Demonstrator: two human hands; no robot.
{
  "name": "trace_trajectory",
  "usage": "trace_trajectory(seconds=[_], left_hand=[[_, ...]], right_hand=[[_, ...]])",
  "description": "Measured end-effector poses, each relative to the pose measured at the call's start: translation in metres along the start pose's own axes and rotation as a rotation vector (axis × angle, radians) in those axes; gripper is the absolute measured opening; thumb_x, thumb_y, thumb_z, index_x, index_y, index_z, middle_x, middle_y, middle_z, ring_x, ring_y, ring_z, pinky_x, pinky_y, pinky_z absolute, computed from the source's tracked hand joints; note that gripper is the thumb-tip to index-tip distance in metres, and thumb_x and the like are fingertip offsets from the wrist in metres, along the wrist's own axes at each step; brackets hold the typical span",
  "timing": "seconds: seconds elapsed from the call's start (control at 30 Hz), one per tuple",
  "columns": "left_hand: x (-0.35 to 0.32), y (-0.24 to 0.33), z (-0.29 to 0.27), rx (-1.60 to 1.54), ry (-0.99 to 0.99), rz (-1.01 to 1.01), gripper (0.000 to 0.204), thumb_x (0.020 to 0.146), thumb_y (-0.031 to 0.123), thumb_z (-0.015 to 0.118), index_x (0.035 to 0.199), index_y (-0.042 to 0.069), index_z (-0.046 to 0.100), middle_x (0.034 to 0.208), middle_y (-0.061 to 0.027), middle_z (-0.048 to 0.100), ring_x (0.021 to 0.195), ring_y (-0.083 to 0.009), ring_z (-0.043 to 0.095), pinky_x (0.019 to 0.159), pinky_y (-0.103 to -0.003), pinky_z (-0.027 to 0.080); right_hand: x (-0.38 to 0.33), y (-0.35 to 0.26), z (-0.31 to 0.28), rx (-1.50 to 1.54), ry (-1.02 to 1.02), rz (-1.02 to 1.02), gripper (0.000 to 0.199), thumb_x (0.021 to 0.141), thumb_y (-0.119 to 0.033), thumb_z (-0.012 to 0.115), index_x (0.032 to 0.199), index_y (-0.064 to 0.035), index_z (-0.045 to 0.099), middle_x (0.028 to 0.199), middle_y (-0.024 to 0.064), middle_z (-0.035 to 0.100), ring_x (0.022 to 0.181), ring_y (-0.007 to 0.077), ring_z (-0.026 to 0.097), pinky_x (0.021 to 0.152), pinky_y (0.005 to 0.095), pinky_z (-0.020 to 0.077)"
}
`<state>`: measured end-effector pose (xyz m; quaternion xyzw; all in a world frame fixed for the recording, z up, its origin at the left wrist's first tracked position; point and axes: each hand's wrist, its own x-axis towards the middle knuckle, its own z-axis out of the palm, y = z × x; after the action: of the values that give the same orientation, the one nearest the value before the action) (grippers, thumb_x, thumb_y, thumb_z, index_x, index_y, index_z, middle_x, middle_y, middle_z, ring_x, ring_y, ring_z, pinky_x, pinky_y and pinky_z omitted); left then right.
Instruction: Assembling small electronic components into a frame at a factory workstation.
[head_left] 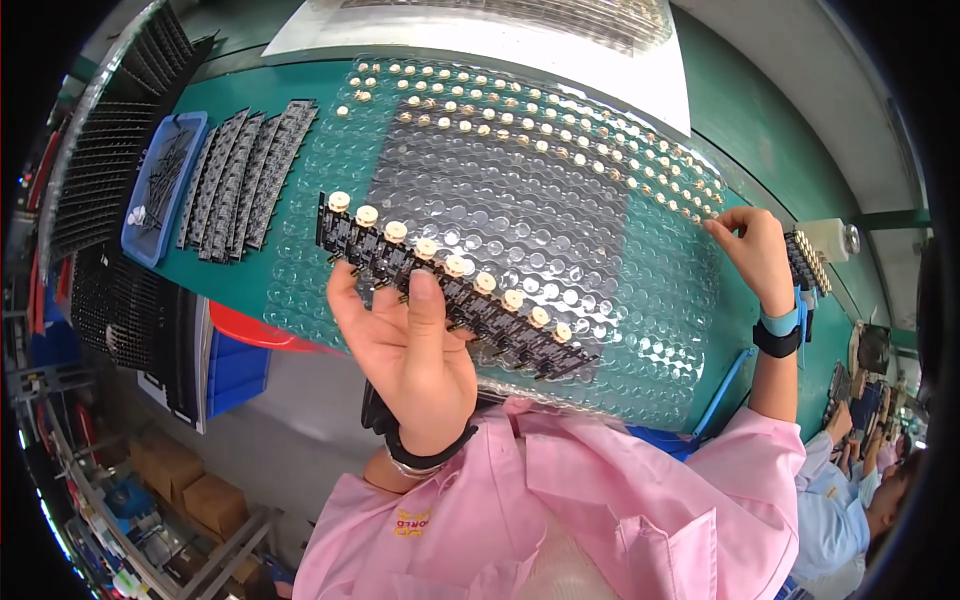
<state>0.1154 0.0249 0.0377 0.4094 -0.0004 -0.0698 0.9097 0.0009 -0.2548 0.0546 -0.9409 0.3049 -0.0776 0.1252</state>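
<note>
My left hand [415, 360] grips a long black circuit board strip [490, 322], thumb in front and fingers behind. Cream round parts [455, 265] stand in a row along the strip's upper edge. The strip slants down to the right above a clear bubbled plastic sheet [660, 300]. On the sheet's far side lie rows of small cream round parts [568, 122]. My right hand [757, 255] is at the right end of these rows, thumb and forefinger pinched together. Whatever is between those fingertips is too small to make out.
Several more board strips [235, 185] lie at the left, beside a blue tray [150, 240] of thin dark pieces. Black racks [95, 190] stand at the far left. A white panel [480, 45] is at the back. Other people [835, 510] sit at the right.
</note>
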Motion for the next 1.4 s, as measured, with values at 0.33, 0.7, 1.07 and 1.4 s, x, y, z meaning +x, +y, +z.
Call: trace_trajectory(seconds=[0.33, 0.7, 1.07, 1.4], left_hand=[[-0.002, -0.003, 0.001, -0.032, -0.039, -0.005, 0.049, 0.082, 0.003, 0.052, 0.121, 0.007, 0.021, 0.088, -0.0033, 0.049, 0.069, -0.0049, 0.049, 0.041, -0.016, 0.044], [-0.003, -0.005, 0.007, -0.037, -0.059, -0.02, 0.051, 0.082, 0.003, 0.052, 0.12, 0.007, 0.019, 0.092, -0.0061, 0.049, 0.07, -0.0067, 0.051, 0.041, -0.017, 0.045], [-0.003, -0.008, 0.005, -0.052, -0.064, -0.019, 0.049, 0.082, 0.003, 0.052, 0.119, 0.007, 0.02, 0.093, -0.0074, 0.05, 0.072, -0.0087, 0.052, 0.043, -0.018, 0.045], [-0.001, -0.01, 0.008, -0.066, -0.062, 0.002, 0.049, 0.082, 0.003, 0.052, 0.119, 0.006, 0.02, 0.096, -0.009, 0.05, 0.075, -0.0098, 0.051, 0.047, -0.018, 0.046]], right_hand=[[-0.017, -0.039, -0.018, 0.275, -0.079, 0.073, 0.013, 0.071, -0.008, 0.06, 0.068, 0.0041, 0.058, 0.06, 0.0028, 0.055, 0.054, 0.0079, 0.047, 0.05, 0.0229, 0.038], [-0.024, -0.102, -0.011, 1.091, -0.904, -0.159, 0.008, 0.066, 0.004, 0.063, 0.072, 0.0045, 0.059, 0.074, 0.0106, 0.059, 0.072, 0.015, 0.056, 0.066, 0.0241, 0.0441], [-0.022, -0.104, 0.001, 1.276, -0.968, -0.261, 0.005, 0.072, 0.006, 0.06, 0.076, 0.0045, 0.057, 0.084, 0.0104, 0.059, 0.08, 0.0112, 0.056, 0.071, 0.0212, 0.0461], [-0.017, -0.109, 0.002, 1.428, -1.106, -0.116, 0.011, 0.073, 0.006, 0.059, 0.084, 0.0051, 0.055, 0.084, 0.0081, 0.059, 0.079, 0.0097, 0.055, 0.069, 0.0197, 0.0454]])
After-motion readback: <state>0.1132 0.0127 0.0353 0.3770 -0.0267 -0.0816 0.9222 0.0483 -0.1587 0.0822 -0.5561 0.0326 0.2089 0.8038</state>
